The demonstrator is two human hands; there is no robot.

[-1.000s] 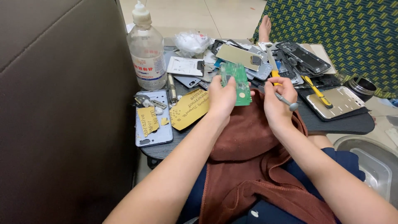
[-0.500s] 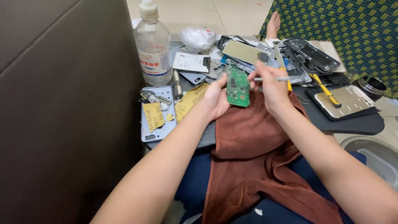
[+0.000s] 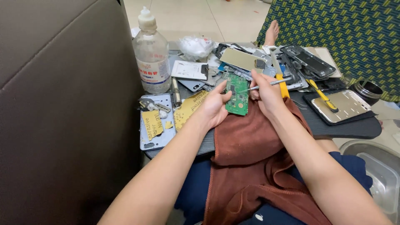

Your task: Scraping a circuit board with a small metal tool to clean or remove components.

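Left hand [image 3: 214, 109] gripping green circuit board [image 3: 236, 94] upright over brown cloth [image 3: 250, 137]; right hand [image 3: 266, 92] pinching metal tweezers [image 3: 266, 84], tip on board for access.

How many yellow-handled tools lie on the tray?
2: one yellow-handled tool just behind the right hand, another yellow-handled tool lying across the gold phone back panel. Clutter may hide more.
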